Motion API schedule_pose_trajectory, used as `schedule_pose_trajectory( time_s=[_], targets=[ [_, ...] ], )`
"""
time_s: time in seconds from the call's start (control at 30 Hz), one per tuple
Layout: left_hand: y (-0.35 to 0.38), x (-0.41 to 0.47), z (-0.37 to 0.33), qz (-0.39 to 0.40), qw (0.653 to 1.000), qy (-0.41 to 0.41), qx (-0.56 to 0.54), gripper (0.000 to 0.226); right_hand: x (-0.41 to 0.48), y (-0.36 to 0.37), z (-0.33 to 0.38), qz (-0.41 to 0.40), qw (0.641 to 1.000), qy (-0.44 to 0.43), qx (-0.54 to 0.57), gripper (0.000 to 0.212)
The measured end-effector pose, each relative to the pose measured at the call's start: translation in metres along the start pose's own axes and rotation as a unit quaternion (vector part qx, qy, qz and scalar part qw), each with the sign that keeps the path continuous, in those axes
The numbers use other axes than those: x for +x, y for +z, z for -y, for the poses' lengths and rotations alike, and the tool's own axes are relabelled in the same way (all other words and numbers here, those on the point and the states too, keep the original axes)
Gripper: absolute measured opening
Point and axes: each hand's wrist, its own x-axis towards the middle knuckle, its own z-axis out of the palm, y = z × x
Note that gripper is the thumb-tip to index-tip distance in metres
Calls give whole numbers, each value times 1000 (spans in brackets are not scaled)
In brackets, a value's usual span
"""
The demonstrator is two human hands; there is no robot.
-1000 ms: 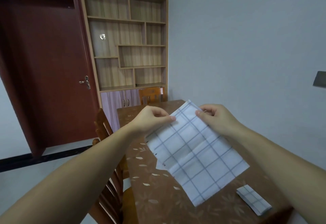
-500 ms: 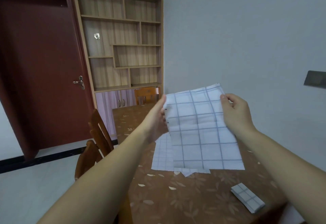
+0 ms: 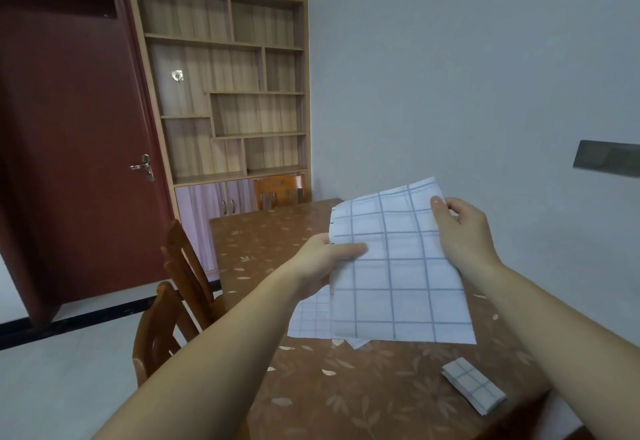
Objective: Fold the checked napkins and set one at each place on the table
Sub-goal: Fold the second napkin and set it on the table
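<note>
Two hands on one checked napkin (image 3: 398, 266), held up in the air over the middle of the table (image 3: 263, 242). Left hand (image 3: 322, 263) pinches its left edge, thumb lying across the front and fingers tucked behind the cloth. Right hand (image 3: 460, 232) grips near the top right corner, thumb on the front, fingers curled behind. The sheet hangs opened out and a bit tilted, bottom edge low over the tabletop; can't tell if it touches. Under it, more unfolded napkins (image 3: 308, 318) lie flat on the table, poking out at the lower left. One folded napkin (image 3: 472, 389) sits by the table's near right corner, well apart from the rest. Wooden chairs (image 3: 180, 284) stand along the left edge, another chair (image 3: 278, 192) at the far end. Dark red door (image 3: 69, 128) and a shelf unit (image 3: 221, 93) behind.
</note>
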Motion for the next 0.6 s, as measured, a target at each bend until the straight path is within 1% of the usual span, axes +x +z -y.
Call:
schedule_pose_trajectory(
  time_s=[0.03,0.07,0.1,0.13,0.17,0.2,0.23,0.33,0.4,0.47,0.53,0.6],
  targets=[
    [0,-1,0,-6,1000,7,-17,27,1,-1,-1,44,996,68,42,39],
    [0,-2,-1,-14,999,12,-30,26,-1,-2,0,116,974,156,115,39],
    [-1,-2,-1,-24,999,14,-37,24,-4,-3,-2,182,938,238,176,39],
    [-3,-2,0,-32,999,15,-40,22,-8,-4,-5,237,908,282,199,41],
    [-4,-2,0,-39,998,15,-40,20,-9,-5,-11,278,894,289,198,41],
    [-6,-3,0,-43,998,14,-39,20,-11,-4,-16,298,892,285,186,39],
    [-8,-4,1,-42,998,14,-39,21,-13,-4,-20,307,897,271,170,36],
    [-12,-7,4,-35,998,16,-45,27,-14,-2,-23,289,913,240,158,31],
    [-13,-9,6,-25,999,7,-34,29,-13,-2,-22,297,911,232,165,28],
    [-15,-10,7,-17,1000,-1,-9,30,-16,-3,-21,315,910,229,143,23],
    [-18,-12,8,-18,1000,-2,14,25,-19,-5,-23,340,903,236,113,17],
    [-22,-15,7,-25,999,-9,33,19,-21,-7,-26,368,889,253,99,15]
  ],
)
